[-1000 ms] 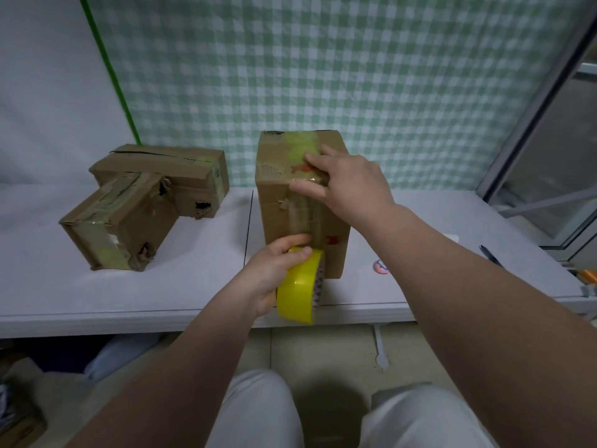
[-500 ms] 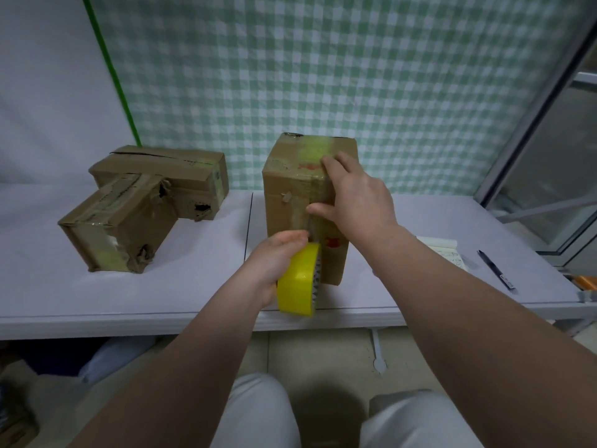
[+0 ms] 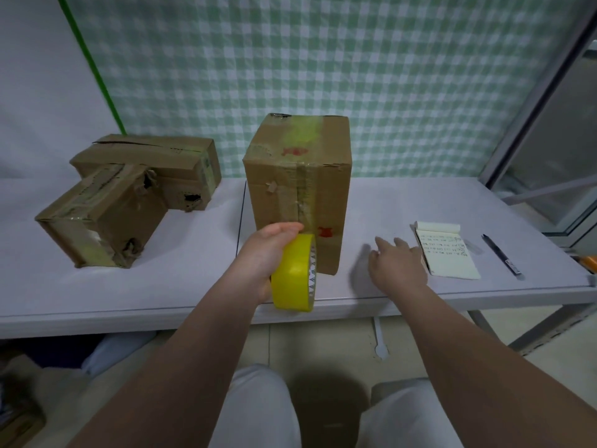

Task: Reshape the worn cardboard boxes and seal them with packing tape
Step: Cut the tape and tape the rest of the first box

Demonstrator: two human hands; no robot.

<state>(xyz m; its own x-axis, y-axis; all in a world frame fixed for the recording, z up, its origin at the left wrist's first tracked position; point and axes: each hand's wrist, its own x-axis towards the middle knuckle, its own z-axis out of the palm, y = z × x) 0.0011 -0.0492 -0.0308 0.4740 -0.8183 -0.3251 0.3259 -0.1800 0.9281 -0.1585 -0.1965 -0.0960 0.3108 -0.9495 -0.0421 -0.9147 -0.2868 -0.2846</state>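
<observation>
The left hand (image 3: 268, 253) is gripping the yellow tape roll (image 3: 295, 276) at the foot of the upright box (image 3: 297, 189) on the bench (image 3: 193, 286). The right hand (image 3: 399, 263) is hovering alongside, grip open and empty. I'd be keeping that tape taut and smoothing it flat.

A single view, worn on the person's head, looks forward and down across the worktop (image 3: 161, 279), from its near edge toward its far edge and the checked curtain (image 3: 355, 76) behind. The wide lens bends lines near the frame's sides. It sits close: the arms to the left hand (image 3: 268, 253) and right hand (image 3: 399, 266) fill the lower frame, with the person's legs (image 3: 258, 409) below the near edge.
</observation>
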